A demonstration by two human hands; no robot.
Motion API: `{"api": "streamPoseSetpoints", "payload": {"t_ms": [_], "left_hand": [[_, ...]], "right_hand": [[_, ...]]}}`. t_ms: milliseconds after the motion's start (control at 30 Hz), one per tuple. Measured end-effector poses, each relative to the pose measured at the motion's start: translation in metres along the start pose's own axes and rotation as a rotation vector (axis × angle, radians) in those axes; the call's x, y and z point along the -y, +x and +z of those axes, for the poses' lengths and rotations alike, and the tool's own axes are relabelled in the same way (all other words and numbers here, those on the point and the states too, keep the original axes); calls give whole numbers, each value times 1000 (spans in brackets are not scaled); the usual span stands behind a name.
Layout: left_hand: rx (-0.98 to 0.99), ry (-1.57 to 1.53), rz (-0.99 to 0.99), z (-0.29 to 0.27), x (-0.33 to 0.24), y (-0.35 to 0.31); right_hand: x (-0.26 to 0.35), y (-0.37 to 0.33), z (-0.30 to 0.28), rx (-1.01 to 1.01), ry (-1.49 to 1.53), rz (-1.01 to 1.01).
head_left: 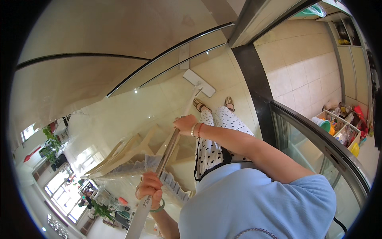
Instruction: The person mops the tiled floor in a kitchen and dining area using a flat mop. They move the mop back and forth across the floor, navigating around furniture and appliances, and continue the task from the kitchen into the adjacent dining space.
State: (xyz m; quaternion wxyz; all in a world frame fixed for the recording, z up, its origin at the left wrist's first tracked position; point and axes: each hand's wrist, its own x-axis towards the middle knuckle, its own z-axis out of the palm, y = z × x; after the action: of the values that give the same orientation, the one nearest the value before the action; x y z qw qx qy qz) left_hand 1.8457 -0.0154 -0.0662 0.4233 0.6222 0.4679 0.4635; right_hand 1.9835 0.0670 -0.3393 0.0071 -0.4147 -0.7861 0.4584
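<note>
In the head view, a glossy tiled floor point(230, 71) spreads beyond both grips, with a dark threshold point(254, 71) to their right. The right grip point(185, 124) wraps the pole of a flat mop point(169, 148); the left grip point(149, 186) holds it lower, fingers curled. The mop's white rectangular head point(205, 88) rests on the tiles ahead of them. Far right of the grips, a divided box point(344, 121) contains jumbled packages point(351, 118).

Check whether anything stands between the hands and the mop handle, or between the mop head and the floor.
Nothing visible does: the left hand and the right hand grip the mop handle, and the mop head appears flat on the floor. The left shoe is close beside the mop head.
</note>
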Motion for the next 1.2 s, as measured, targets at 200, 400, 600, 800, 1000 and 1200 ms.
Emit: {"api": "streamPoseSetpoints", "payload": {"t_ms": [200, 400, 600, 800, 1000, 1200], "left_hand": [[8, -225, 28, 60, 44, 16], [266, -388, 129, 169, 86, 75], [374, -435, 27, 204, 107, 107], [297, -303, -82, 138, 101, 84], [111, -175, -214, 41, 71, 29], [-69, 36, -244, -28, 7, -7]], "right_hand": [[-78, -72, -47, -66, -36, 255], [-183, -143, -91, -354, 70, 547], [-239, -154, -109, -484, 57, 656], [-219, -108, -61, -438, 64, 550], [-110, -50, -30, -200, 11, 438], [-7, 12, 8, -63, 145, 176]]}}
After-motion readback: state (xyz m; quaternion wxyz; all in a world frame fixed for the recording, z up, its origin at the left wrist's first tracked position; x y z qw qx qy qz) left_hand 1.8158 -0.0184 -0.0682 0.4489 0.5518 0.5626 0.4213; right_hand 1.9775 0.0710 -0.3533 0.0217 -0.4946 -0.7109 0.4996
